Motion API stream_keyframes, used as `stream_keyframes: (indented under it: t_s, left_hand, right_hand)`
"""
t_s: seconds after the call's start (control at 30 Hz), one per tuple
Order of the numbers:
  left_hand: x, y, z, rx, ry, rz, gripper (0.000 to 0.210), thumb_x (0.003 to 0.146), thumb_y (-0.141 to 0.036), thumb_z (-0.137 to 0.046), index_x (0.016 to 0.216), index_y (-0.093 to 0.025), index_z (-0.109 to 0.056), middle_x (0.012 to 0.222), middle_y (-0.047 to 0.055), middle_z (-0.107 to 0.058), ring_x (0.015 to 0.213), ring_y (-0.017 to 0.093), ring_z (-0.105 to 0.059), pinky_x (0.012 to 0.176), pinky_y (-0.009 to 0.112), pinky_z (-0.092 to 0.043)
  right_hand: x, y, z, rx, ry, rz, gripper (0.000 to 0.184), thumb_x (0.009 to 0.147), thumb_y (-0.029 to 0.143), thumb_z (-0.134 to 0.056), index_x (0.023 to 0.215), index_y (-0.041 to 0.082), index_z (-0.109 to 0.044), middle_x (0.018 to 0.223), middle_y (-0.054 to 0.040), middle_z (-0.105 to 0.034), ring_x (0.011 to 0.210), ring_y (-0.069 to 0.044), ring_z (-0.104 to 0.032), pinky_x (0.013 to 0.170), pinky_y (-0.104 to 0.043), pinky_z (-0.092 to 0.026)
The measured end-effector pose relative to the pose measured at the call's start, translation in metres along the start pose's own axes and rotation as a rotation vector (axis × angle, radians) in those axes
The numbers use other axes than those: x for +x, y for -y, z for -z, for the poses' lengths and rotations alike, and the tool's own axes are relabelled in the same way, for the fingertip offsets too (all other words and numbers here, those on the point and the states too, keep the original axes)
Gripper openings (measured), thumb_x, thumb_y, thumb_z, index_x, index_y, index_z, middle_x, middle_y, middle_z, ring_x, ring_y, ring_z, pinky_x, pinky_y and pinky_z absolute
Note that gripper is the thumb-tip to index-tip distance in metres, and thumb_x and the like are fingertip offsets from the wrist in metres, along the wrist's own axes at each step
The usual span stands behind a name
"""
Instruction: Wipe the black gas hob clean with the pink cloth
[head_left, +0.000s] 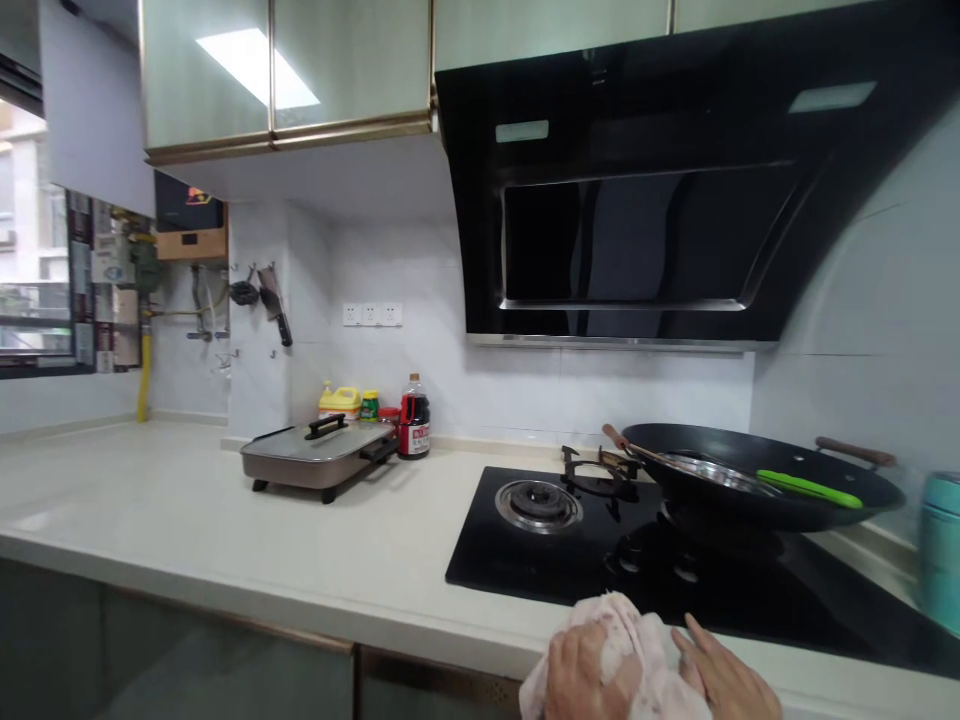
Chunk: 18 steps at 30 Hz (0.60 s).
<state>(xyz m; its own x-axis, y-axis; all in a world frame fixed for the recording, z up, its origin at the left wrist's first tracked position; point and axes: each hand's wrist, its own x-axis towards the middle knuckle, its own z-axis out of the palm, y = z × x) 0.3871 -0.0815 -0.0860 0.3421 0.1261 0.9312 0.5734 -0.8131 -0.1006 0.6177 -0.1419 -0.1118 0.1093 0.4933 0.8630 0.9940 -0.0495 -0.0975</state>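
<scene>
At the counter's front edge, just before the gas hob (551, 570), my left hand (589, 680) is closed on a bunched pale pink cloth (619, 615). My right hand (731, 675) lies at the cloth's right side with its fingers stretched out. Its fingertips point toward the hob's front edge, and whether it presses on the cloth I cannot tell. Part of the cloth is hidden under the left hand, and both wrists are cut off by the frame's bottom.
A black wok (810, 510) holding a green-handled utensil (810, 488) stands on the hob's right burner. A loose pan support (600, 470) sits behind the left burner (538, 503). Left are an electric griddle (289, 470) and a sauce bottle (415, 420). The range hood (630, 250) slopes overhead.
</scene>
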Motion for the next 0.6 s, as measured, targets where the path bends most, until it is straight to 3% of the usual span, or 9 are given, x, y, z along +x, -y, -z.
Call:
stream_keyframes:
  t_s: [0.1,0.17,0.27,0.43,0.6]
  left_hand:
    - [-0.002,0.022,0.015,-0.060,-0.065,-0.132,0.056,0.080,-0.047,-0.072,0.134,-0.040,-0.064,0.126,0.014,-0.071,0.101,0.037,-0.073,0.072,0.054,-0.061]
    - [-0.007,0.042,0.031,-0.070,-0.128,-0.149,0.060,0.082,-0.045,-0.069,0.139,-0.032,-0.060,0.126,0.017,-0.070,0.107,0.036,-0.072,0.079,0.052,-0.062]
    - [-0.016,0.076,0.059,-0.070,-0.171,-0.114,0.064,0.083,-0.042,-0.066,0.145,-0.031,-0.053,0.126,0.016,-0.070,0.112,0.035,-0.070,0.085,0.051,-0.062]
    - [-0.035,0.137,0.104,0.047,-0.151,-0.033,0.079,0.080,-0.041,-0.069,0.154,-0.032,-0.042,0.129,0.015,-0.068,0.113,0.036,-0.069,0.088,0.052,-0.061]
    - [-0.049,0.185,0.142,0.161,-0.075,0.071,0.078,0.080,-0.039,-0.066,0.153,-0.029,-0.041,0.128,0.014,-0.068,0.111,0.035,-0.068,0.089,0.050,-0.059]
  right_hand:
    - [0.000,0.006,0.005,-0.083,-0.063,0.058,0.037,0.096,0.035,-0.049,0.111,0.025,-0.081,0.129,-0.0077,-0.074,0.108,-0.030,-0.075,0.083,-0.042,-0.061]
    - [0.001,0.011,0.009,-0.128,-0.080,0.092,0.037,0.099,0.037,-0.048,0.114,0.026,-0.080,0.130,-0.0075,-0.073,0.109,-0.029,-0.075,0.085,-0.042,-0.061]
    - [0.001,0.015,0.013,-0.149,-0.087,0.122,0.036,0.102,0.038,-0.048,0.117,0.027,-0.078,0.131,-0.0065,-0.073,0.110,-0.028,-0.074,0.086,-0.041,-0.060]
    - [0.003,0.020,0.015,-0.088,-0.106,0.108,0.034,0.103,0.039,-0.051,0.121,0.026,-0.076,0.133,-0.0068,-0.072,0.114,-0.028,-0.072,0.092,-0.042,-0.057]
    - [0.006,0.037,0.022,-0.038,-0.153,0.060,0.032,0.103,0.037,-0.049,0.118,0.025,-0.075,0.130,-0.0079,-0.074,0.113,-0.029,-0.072,0.094,-0.045,-0.053]
